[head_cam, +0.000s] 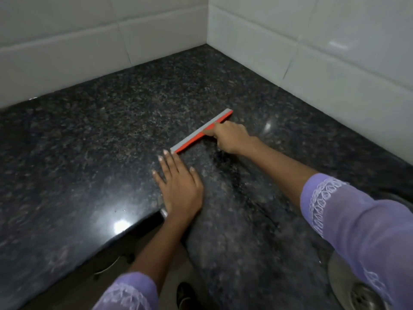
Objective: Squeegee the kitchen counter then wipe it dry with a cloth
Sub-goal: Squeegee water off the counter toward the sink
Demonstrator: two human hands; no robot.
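Observation:
An orange squeegee [202, 130] with a grey rubber blade lies edge-down on the dark speckled granite counter [100, 135], near the middle of the corner area. My right hand [230, 136] is closed around its handle, which the hand hides. My left hand [178, 184] rests flat on the counter with fingers spread, its fingertips just short of the squeegee's near end. Wet streaks show on the stone behind the blade. No cloth is in view.
White tiled walls [312, 48] meet in a corner behind the counter. A steel sink with a drain [362, 296] sits at the bottom right under my right sleeve. The counter's front edge [134, 229] runs along the lower left, with floor below it.

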